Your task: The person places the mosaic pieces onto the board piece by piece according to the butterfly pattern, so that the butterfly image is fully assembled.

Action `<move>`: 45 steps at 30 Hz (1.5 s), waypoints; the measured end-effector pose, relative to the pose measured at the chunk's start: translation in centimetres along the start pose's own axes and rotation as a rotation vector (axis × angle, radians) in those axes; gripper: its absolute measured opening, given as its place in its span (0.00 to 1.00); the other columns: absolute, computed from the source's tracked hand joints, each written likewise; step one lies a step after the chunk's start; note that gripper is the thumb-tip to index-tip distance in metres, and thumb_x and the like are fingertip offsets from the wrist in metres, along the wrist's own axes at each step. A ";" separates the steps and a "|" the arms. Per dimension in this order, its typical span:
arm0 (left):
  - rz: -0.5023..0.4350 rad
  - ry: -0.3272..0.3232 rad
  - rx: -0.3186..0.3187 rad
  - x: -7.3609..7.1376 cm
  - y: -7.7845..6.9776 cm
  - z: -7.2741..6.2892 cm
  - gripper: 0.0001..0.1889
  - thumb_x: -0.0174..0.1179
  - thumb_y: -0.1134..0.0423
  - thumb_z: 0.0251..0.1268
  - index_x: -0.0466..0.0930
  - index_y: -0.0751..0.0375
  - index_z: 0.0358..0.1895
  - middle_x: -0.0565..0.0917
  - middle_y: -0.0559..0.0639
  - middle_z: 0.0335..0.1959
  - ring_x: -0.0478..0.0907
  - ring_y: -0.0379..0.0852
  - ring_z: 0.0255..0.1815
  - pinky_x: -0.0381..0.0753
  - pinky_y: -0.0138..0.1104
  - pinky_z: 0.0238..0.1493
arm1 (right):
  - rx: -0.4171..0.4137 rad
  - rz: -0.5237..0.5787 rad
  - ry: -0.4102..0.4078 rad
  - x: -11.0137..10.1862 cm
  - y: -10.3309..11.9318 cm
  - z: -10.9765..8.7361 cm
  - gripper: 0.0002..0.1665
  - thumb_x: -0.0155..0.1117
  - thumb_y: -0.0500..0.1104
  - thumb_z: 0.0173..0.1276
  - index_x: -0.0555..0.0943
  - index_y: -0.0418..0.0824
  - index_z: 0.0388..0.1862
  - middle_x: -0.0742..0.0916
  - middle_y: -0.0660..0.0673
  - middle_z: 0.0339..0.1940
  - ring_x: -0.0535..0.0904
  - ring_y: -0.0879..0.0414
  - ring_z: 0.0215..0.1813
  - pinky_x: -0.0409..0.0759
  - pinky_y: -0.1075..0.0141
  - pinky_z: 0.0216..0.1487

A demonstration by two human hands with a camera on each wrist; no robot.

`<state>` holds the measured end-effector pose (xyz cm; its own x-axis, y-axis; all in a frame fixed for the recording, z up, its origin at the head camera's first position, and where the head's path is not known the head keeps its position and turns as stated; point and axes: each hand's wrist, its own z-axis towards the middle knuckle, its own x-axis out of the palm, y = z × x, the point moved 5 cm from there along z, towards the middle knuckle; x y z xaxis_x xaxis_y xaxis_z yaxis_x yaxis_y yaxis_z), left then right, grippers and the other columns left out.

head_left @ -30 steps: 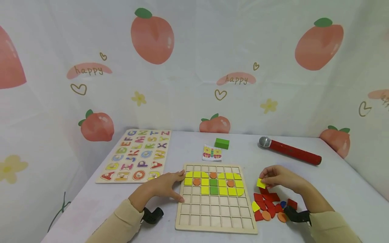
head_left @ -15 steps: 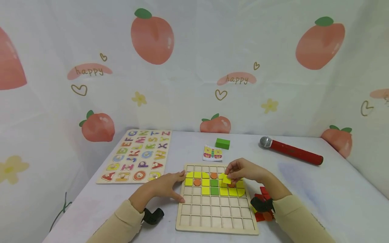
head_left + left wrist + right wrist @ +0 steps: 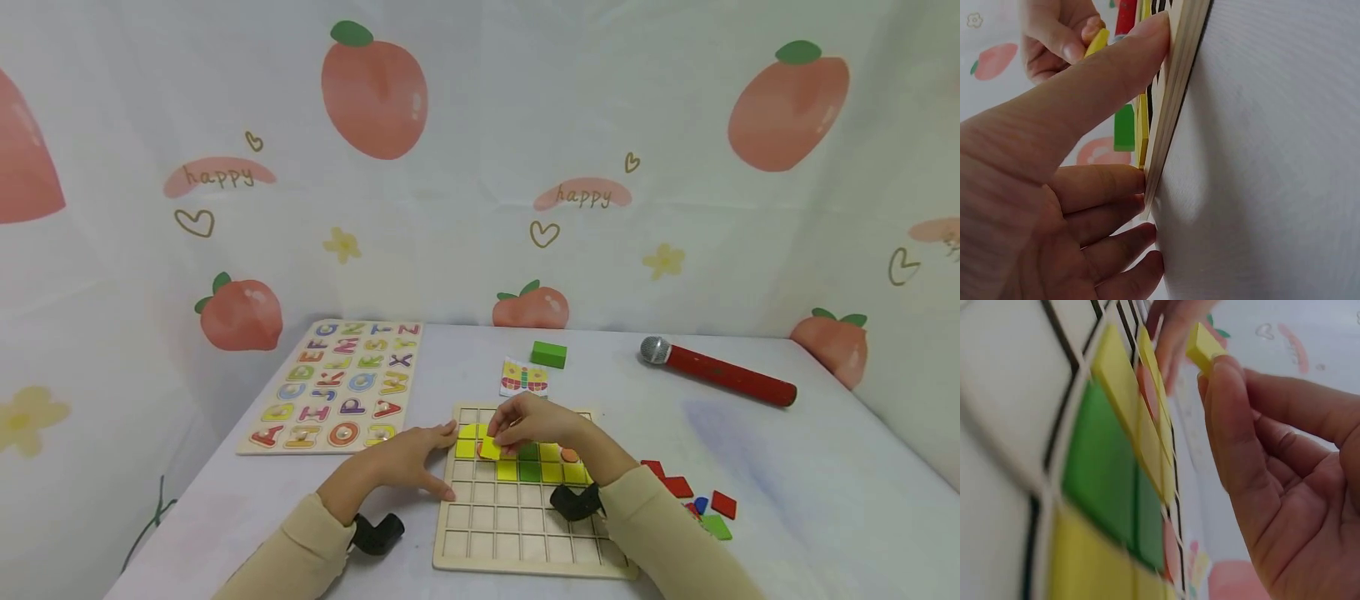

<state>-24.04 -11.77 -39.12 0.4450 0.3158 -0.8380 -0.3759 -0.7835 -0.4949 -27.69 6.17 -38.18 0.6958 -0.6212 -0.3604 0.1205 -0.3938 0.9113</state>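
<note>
Lying at the left of the desk (image 3: 787, 467) is an alphabet board (image 3: 324, 444), and just beside it the left hand (image 3: 401, 458) touches the left edge of the grid board (image 3: 480, 542), its grip spread, thumb apart from the fingers; it has stayed there throughout. Over the grid's upper left hangs a yellow tile (image 3: 489, 447), pinched between thumb and fingers of the right hand (image 3: 536, 421). That is the change: a second ago this tile was above the loose pieces at the right, and it has since crossed the board. For the work in hand, this seems to bring it close to the two bare cells below the left yellow group; it is not yet seated, and its exact height over the board is hard to judge. Beyond the green squares (image 3: 529, 471), loose red pieces (image 3: 678, 486) lie right of the board, and farther back, a microphone (image 3: 720, 375).
</note>
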 end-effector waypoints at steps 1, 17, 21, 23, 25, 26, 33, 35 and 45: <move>0.001 0.001 0.002 0.0 0.0 0.0 0.48 0.70 0.43 0.43 0.61 0.57 0.69 0.56 0.51 0.74 0.54 0.56 0.74 0.57 0.51 0.71 | 0.004 -0.002 0.001 0.3 0.0 0.3 0.09 0.62 0.35 0.63 0.80 0.29 0.38 0.84 0.47 0.27 0.81 0.60 0.27 0.85 0.66 0.37; 0.005 -0.001 0.011 0.0 0.1 0.1 0.48 0.71 0.43 0.42 0.62 0.58 0.69 0.56 0.51 0.74 0.55 0.56 0.74 0.58 0.51 0.71 | 0.011 -0.165 -0.041 2.2 -0.3 0.4 0.05 0.68 0.35 0.57 0.82 0.33 0.31 0.84 0.48 0.27 0.75 0.61 0.24 0.81 0.71 0.30; 0.011 -0.003 0.014 0.1 0.1 0.1 0.48 0.71 0.44 0.42 0.62 0.58 0.69 0.56 0.52 0.74 0.55 0.56 0.73 0.58 0.51 0.71 | 0.007 -0.191 -0.058 2.3 -0.4 0.4 0.04 0.69 0.35 0.56 0.82 0.34 0.29 0.83 0.49 0.26 0.74 0.61 0.23 0.80 0.72 0.28; 0.015 -0.001 0.009 0.1 0.1 0.0 0.48 0.71 0.43 0.42 0.62 0.58 0.69 0.56 0.51 0.74 0.55 0.56 0.73 0.58 0.51 0.71 | 0.006 -0.202 -0.064 2.3 -0.4 0.5 0.04 0.69 0.34 0.56 0.82 0.34 0.29 0.83 0.49 0.26 0.74 0.61 0.23 0.79 0.72 0.28; 0.019 0.000 0.004 0.0 0.1 0.0 0.48 0.71 0.43 0.42 0.62 0.58 0.69 0.56 0.50 0.74 0.55 0.56 0.73 0.58 0.51 0.71 | 0.002 -0.221 -0.068 2.3 -0.3 0.5 0.03 0.68 0.34 0.56 0.82 0.35 0.28 0.83 0.49 0.25 0.74 0.61 0.23 0.79 0.71 0.28; 0.020 0.000 0.001 0.0 0.1 0.0 0.48 0.71 0.43 0.42 0.62 0.57 0.69 0.56 0.50 0.74 0.55 0.56 0.73 0.58 0.51 0.71 | 0.001 -0.225 -0.067 2.2 -0.3 0.5 0.03 0.68 0.34 0.56 0.82 0.35 0.28 0.83 0.48 0.25 0.74 0.61 0.23 0.80 0.71 0.28; 0.014 -0.004 0.006 0.0 0.0 0.0 0.48 0.71 0.43 0.42 0.62 0.57 0.69 0.56 0.51 0.74 0.55 0.57 0.73 0.58 0.52 0.71 | -0.021 -0.252 -0.047 1.5 0.1 -0.3 0.04 0.69 0.36 0.56 0.84 0.36 0.30 0.84 0.49 0.25 0.76 0.62 0.24 0.80 0.72 0.30; 0.009 -0.005 0.007 0.0 0.0 0.0 0.48 0.71 0.43 0.42 0.62 0.57 0.69 0.56 0.51 0.74 0.55 0.57 0.74 0.58 0.52 0.71 | -0.030 -0.242 -0.034 1.0 0.2 -0.9 0.05 0.69 0.37 0.57 0.84 0.35 0.31 0.85 0.48 0.26 0.76 0.62 0.25 0.80 0.72 0.31; 0.009 -0.006 -0.002 0.1 0.0 0.1 0.48 0.72 0.44 0.41 0.62 0.56 0.69 0.56 0.50 0.74 0.54 0.56 0.74 0.58 0.51 0.71 | 0.073 -0.207 -0.107 -2.7 -0.7 -6.1 0.10 0.67 0.40 0.59 0.84 0.34 0.38 0.86 0.48 0.30 0.76 0.58 0.30 0.81 0.68 0.36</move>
<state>-24.09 -11.72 -39.23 0.4365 0.3121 -0.8438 -0.3785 -0.7872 -0.4870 -25.35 12.22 -36.62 0.5824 -0.5889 -0.5604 0.1982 -0.5657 0.8005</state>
